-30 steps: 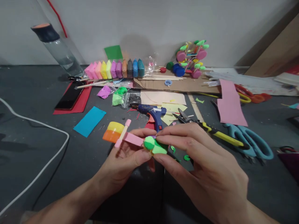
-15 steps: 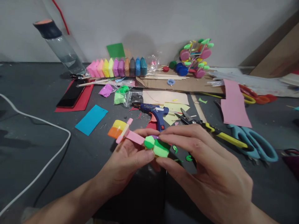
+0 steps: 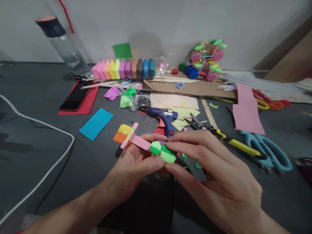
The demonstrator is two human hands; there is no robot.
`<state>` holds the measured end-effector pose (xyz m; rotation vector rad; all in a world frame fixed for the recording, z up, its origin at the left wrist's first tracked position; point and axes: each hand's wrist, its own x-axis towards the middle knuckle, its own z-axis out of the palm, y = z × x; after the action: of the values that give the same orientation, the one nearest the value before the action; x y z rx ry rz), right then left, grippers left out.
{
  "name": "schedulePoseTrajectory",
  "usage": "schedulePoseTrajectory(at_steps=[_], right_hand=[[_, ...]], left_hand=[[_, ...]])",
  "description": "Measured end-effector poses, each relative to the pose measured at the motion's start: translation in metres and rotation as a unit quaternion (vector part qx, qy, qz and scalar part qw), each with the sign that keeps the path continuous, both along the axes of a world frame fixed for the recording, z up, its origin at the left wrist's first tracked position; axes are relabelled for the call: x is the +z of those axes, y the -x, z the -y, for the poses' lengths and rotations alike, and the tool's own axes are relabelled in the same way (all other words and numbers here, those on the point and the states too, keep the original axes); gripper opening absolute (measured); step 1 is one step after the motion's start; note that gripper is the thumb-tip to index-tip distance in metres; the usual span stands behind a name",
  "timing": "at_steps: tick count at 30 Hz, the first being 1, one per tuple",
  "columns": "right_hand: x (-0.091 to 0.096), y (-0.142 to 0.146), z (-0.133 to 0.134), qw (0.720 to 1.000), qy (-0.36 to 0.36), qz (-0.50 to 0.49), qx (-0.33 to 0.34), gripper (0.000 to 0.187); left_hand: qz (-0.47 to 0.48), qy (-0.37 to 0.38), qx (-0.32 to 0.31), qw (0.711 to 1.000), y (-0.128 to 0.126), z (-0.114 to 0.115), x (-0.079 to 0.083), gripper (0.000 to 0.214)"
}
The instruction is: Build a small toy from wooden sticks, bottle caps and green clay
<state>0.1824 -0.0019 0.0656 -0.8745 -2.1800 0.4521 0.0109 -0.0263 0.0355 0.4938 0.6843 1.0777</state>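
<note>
A small craft model [image 3: 141,143] is held between both hands, in front of the glue gun. It has a pink strip, a yellow and orange band with a pink crosspiece at its left end, and green clay [image 3: 168,154] with a little purple at its right end. My left hand [image 3: 135,165] is closed around the pink strip, its thumb against the lower edge of the green clay. The fingers and thumb of my right hand [image 3: 216,169] pinch the green end from above and below. The model's underside is hidden by my hands.
Beyond my hands lies a blue glue gun [image 3: 165,118]. Black-and-yellow scissors [image 3: 219,135] and blue-handled scissors [image 3: 268,151] lie to the right. Clay packets [image 3: 124,70], a water bottle [image 3: 67,48] and a clay-and-stick model [image 3: 207,60] stand behind. A white cable [image 3: 48,126] runs along the left.
The scene has shifted slightly in view. My left thumb has slid a little right along the green clay; both hands otherwise keep nearly the same grip.
</note>
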Motion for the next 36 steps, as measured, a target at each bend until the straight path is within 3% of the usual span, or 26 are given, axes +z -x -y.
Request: schedulePoseTrajectory(at_steps=[36], right_hand=[[0.0025, -0.0017, 0.0039, 1.000, 0.005, -0.009, -0.017, 0.024]], left_hand=[[0.004, -0.006, 0.003, 1.000, 0.0021, 0.0005, 0.0019, 0.027]])
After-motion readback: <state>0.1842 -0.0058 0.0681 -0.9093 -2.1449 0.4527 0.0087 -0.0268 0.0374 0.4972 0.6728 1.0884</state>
